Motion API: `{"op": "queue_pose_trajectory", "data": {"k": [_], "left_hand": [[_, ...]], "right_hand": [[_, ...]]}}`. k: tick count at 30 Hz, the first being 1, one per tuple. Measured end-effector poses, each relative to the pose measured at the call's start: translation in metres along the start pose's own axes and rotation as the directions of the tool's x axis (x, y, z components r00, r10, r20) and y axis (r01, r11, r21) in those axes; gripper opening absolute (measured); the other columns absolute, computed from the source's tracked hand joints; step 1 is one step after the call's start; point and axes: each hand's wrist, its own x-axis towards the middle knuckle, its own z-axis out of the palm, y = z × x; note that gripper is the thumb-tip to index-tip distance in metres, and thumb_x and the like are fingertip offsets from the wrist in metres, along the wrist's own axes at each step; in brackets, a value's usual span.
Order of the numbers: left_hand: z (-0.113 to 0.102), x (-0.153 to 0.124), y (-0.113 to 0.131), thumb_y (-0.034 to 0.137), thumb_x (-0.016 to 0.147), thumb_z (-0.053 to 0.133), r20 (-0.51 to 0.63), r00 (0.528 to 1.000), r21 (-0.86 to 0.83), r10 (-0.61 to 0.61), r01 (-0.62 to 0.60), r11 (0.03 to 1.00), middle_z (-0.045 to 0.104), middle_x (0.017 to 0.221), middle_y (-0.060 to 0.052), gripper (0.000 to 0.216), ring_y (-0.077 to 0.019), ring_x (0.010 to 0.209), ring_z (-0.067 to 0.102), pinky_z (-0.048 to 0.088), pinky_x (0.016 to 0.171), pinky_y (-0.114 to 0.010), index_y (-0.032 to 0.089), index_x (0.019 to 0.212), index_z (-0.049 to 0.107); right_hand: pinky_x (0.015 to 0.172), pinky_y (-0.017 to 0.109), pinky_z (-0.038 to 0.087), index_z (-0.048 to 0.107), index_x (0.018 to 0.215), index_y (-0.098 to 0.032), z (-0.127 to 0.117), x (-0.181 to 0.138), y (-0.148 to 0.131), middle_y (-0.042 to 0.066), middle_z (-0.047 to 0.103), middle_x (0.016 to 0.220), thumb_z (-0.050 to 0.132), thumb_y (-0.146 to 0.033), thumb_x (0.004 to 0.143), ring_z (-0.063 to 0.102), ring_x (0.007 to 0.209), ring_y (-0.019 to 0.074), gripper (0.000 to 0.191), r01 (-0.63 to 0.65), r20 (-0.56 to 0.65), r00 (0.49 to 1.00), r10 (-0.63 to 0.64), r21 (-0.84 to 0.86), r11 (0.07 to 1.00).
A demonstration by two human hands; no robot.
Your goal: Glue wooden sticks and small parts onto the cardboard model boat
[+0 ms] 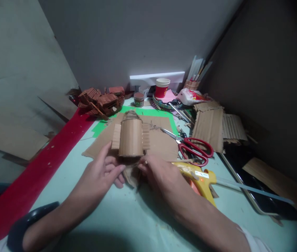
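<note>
Flanking the near end of a cardboard model (131, 138), your left hand (106, 171) and right hand (162, 175) curl apart, grips unclear.

A pale green table (106, 220) is seen here, its left side edged by a red strip (46, 161); backed by a grey wall (138, 35), flanked by a dark wall (269, 70) on the right, everything dimly lit, soft shadows being cast.

Pale mint-green tabletop (148, 227). A flat crimson strip (46, 157) covers its left edge. A reddish-brown model of ridged pieces (103, 103) sits in the far left corner; a flat black slab with a pale rim (236, 169) lies along the right edge.
</note>
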Motion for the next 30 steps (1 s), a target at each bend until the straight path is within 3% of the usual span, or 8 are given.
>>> {"op": "queue_pose_trajectory", "data": {"k": [7, 10, 12, 15, 18, 25, 30], "left_hand": [[0.004, 0.012, 0.008, 0.03, 0.083, 0.067, -0.069, 0.997, -0.197, 0.042, -0.054, 0.979, 0.057, 0.081, 0.004, 0.072, -0.0184, 0.066, 0.068, 0.059, 0.066, -0.036, 0.015, 0.142, 0.029], [0.002, 0.009, 0.009, 0.03, 0.086, 0.065, -0.208, 0.964, 0.0, 0.163, -0.167, 0.986, 0.056, 0.081, 0.002, 0.043, -0.0172, 0.067, 0.064, 0.053, 0.06, -0.031, 0.018, 0.123, 0.047], [0.003, 0.003, 0.011, 0.028, 0.089, 0.063, -0.3, 0.888, 0.219, 0.347, -0.29, 0.932, 0.059, 0.084, 0.0, 0.02, -0.0173, 0.075, 0.062, 0.051, 0.066, -0.03, 0.02, 0.107, 0.058], [0.011, -0.006, 0.017, 0.023, 0.09, 0.063, -0.228, 0.784, 0.41, 0.577, -0.46, 0.788, 0.067, 0.089, -0.002, 0.008, -0.018, 0.081, 0.063, 0.049, 0.074, -0.029, 0.021, 0.098, 0.066], [0.024, -0.008, 0.022, 0.017, 0.09, 0.061, -0.124, 0.729, 0.425, 0.673, -0.574, 0.7, 0.07, 0.091, -0.005, 0.011, -0.0192, 0.082, 0.065, 0.049, 0.075, -0.029, 0.02, 0.098, 0.069], [0.034, 0.0, 0.022, 0.017, 0.093, 0.058, -0.162, 0.717, 0.491, 0.678, -0.537, 0.686, 0.066, 0.086, -0.003, 0.009, -0.016, 0.067, 0.059, 0.047, 0.065, -0.027, 0.02, 0.099, 0.064], [0.034, 0.003, 0.022, 0.012, 0.094, 0.052, -0.122, 0.682, 0.556, 0.721, -0.555, 0.619, 0.065, 0.087, -0.005, 0.012, -0.0173, 0.076, 0.062, 0.047, 0.07, -0.026, 0.018, 0.096, 0.062]], "right_hand": [[0.05, 0.024, 0.025, 0.045, 0.084, -0.022, -0.01, 0.018, 0.0, -0.003, 0.051, 0.07, 0.046, -0.003, 0.086, 0.039, 0.054, 0.0113, 0.019, -0.051, -0.022, 0.999, 0.049, -0.106, 0.993], [0.05, 0.024, 0.025, 0.046, 0.086, -0.021, -0.011, 0.026, 0.004, -0.003, 0.051, 0.069, 0.047, -0.006, 0.089, 0.038, 0.052, 0.011, 0.016, -0.052, -0.024, 0.998, 0.049, -0.107, 0.993], [0.051, 0.025, 0.026, 0.048, 0.087, -0.02, -0.01, 0.029, 0.006, -0.002, 0.053, 0.071, 0.048, -0.005, 0.089, 0.042, 0.054, 0.0119, 0.016, -0.053, 0.002, 0.999, 0.054, -0.114, 0.992], [0.054, 0.026, 0.029, 0.049, 0.091, -0.019, -0.01, 0.029, 0.005, 0.001, 0.059, 0.078, 0.052, -0.004, 0.088, 0.05, 0.06, 0.0141, 0.016, -0.055, 0.049, 0.997, 0.061, -0.114, 0.992], [0.057, 0.026, 0.033, 0.05, 0.091, -0.018, -0.013, 0.029, 0.001, 0.004, 0.062, 0.084, 0.053, -0.004, 0.088, 0.055, 0.067, 0.0153, 0.015, -0.059, 0.077, 0.995, 0.067, -0.111, 0.992], [0.061, 0.028, 0.04, 0.055, 0.095, -0.013, -0.018, 0.03, -0.006, 0.008, 0.064, 0.09, 0.049, 0.004, 0.085, 0.059, 0.073, 0.0183, 0.021, -0.045, 0.123, 0.991, 0.061, -0.124, 0.991], [0.061, 0.028, 0.043, 0.057, 0.094, -0.011, -0.017, 0.031, -0.006, 0.008, 0.065, 0.089, 0.049, 0.005, 0.085, 0.059, 0.07, 0.0171, 0.021, -0.016, 0.157, 0.987, 0.037, -0.136, 0.991]]}}
